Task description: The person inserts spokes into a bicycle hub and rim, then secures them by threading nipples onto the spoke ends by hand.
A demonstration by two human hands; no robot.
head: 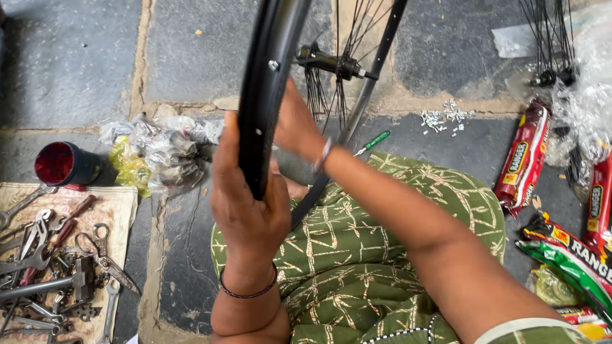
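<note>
Grey stone slabs [76, 57] as floor, cracked along the sandy joints. Over these, a lap in green patterned cloth [357, 255], and upright above it the black wheel rim [264, 95], seen nearly edge-on, lower part resting toward the lap, spokes [319, 95] running in to the dark hub [328, 64]. At left, a worn mat [121, 204] loaded with spanners, pliers and a hammer; at right, long red and green packets [526, 156] beside clear wrapping and a bundle of loose spokes [548, 38]. Nearer the rim, a heap of crumpled plastic bags [159, 153]. Left hand [245, 210] wrapped round the rim from the near side, thumb and fingers closed on it, dark bangle at the wrist. Right hand [296, 130] reached in behind the rim among the spokes, fingers hidden — spread or pinching, impossible to tell. Smaller items: a red-lined cup [60, 162] above the mat, a green-handled screwdriver [373, 141] on the floor past the knee, a scatter of pale spoke nipples [443, 116] well apart from both hands. Likely hazards, as a judgement: with one hand alone as the firm hold, a twist of the rim out of that grip and a fall against the stone; fingers caught between crossing spokes upon any sudden turn of the wheel; nipples rolled into the floor joints and lost — cause in each case a slack grip or a knock from knee or sleeve.
</note>
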